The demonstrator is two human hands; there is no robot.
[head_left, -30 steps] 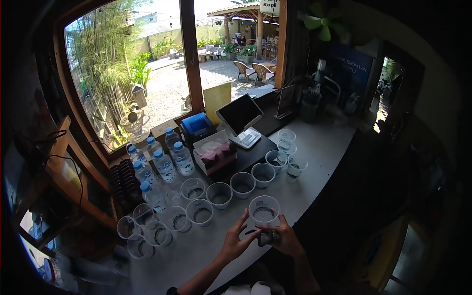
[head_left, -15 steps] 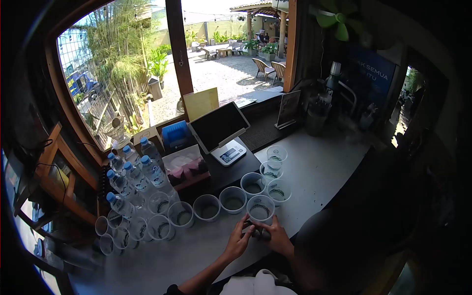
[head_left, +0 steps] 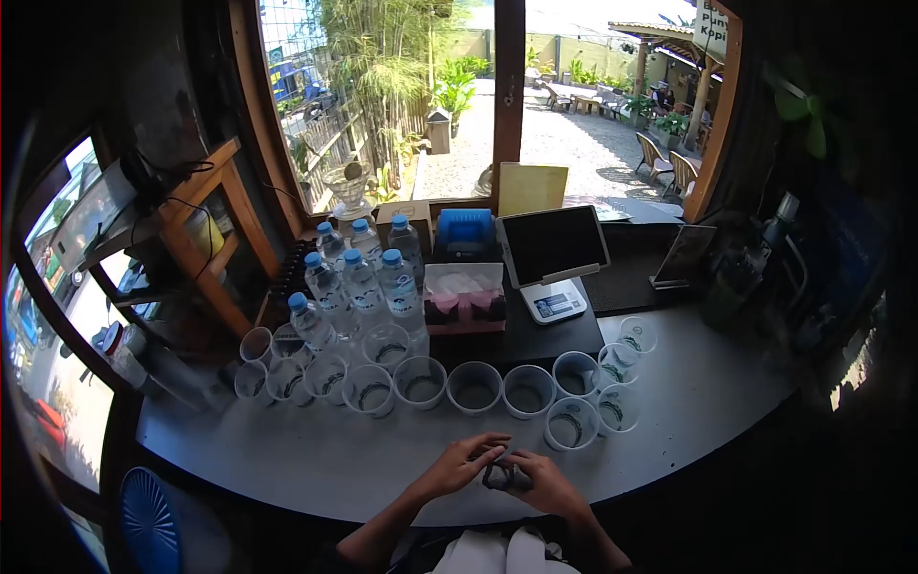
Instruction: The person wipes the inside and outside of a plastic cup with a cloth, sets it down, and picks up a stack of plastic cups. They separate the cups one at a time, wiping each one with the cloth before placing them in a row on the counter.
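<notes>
My hands meet just over the front of the counter [head_left: 316, 469]. My left hand [head_left: 461, 466] has its fingers stretched out to the right, thumb and fingers apart. My right hand [head_left: 547, 483] is curled around a small dark thing [head_left: 495, 476], whose kind I cannot make out. Just beyond them stands a clear plastic cup [head_left: 571, 426], nearest to my right hand and apart from it. More clear cups, such as one in the middle [head_left: 474, 387] and one at the right [head_left: 619, 409], stand upright in a bent row.
Water bottles with blue caps [head_left: 361, 287] stand behind the cups at left. Beside them are a tissue box [head_left: 465, 311], a blue box [head_left: 466, 232] and a tablet on a stand [head_left: 552, 245]. A blue ribbed round object [head_left: 150, 521] is at lower left. A window [head_left: 510, 115] faces a courtyard.
The view has swung left, so the counter things appear farther right. My hands have come away from the front cup towards me, and my left fingers now reach over the dark thing.
</notes>
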